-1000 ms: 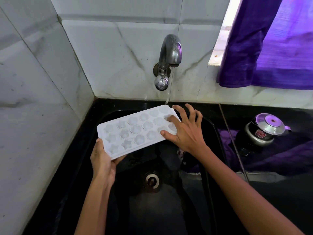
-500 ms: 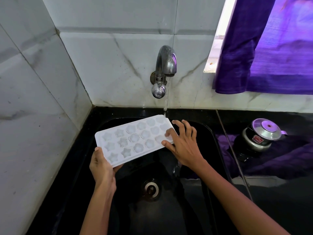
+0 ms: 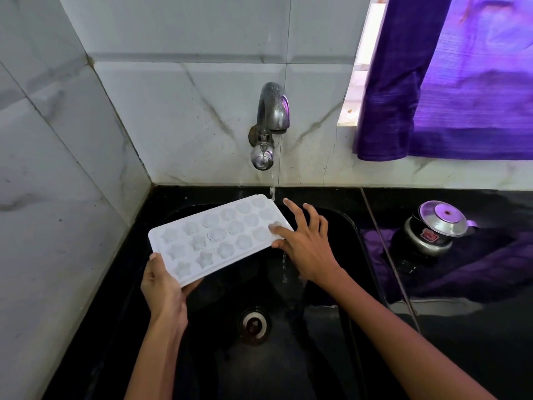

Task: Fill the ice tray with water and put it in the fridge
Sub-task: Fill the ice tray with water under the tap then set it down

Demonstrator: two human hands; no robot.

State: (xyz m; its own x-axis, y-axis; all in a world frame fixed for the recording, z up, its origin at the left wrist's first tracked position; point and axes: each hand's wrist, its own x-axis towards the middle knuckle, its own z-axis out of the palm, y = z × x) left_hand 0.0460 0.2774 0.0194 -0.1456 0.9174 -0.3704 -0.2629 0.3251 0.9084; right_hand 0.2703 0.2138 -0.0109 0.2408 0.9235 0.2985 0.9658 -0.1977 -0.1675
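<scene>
Far left: grey wall tiles, nothing in the way there.

Next, the left hand (image 3: 164,287), clamped on the near left corner of the ice tray (image 3: 219,241), thumb on top, fingers tucked under. White tray held up over the black sink (image 3: 331,356), not resting on it.

Moved a little since a moment ago: far right corner now right below the tap (image 3: 271,111), with the thin water stream (image 3: 272,180) hitting just that corner. Some water slipping off the edge and falling on down. Little cups mostly dry by the look of them, but hard to tell. Likely only the start of the filling. No fridge in sight.

Right hand (image 3: 308,249) pulled back off the cups: thumb pressing the right end, other fingers spread wide and loose, gripping nothing. Good, no more cups covered. Best next, probably: slide the tray a bit right to catch the water inside.

Down below, the round drain (image 3: 253,324). Further right, a shiny pot (image 3: 435,229) on a purple cloth (image 3: 476,269), well apart. Up top, a purple curtain (image 3: 461,82). Nothing blocking the tray.
</scene>
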